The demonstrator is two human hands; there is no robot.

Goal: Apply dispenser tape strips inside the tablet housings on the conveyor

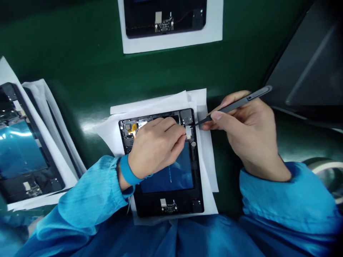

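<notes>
An opened tablet (198,167) lies on white sheets (207,153) in front of me, its circuit parts and blue inner panel (182,175) exposed. Over its upper part, my left hand (158,142) is closed, with the fingertips bent down beside a small white piece (188,132) near the upper right corner. Whatever those fingers pinch is hidden. From the right, my right hand (246,125) grips dark tweezers (235,104). Their tips reach the tablet's right edge, close to the white piece and just below a black square part (187,116).
Another opened tablet (18,142) rests on white sheets at the left. At the top is a further tablet (144,21) on a white sheet. A roll of tape (328,167) sits at the right on the green table (80,71), near a dark grey panel (305,64).
</notes>
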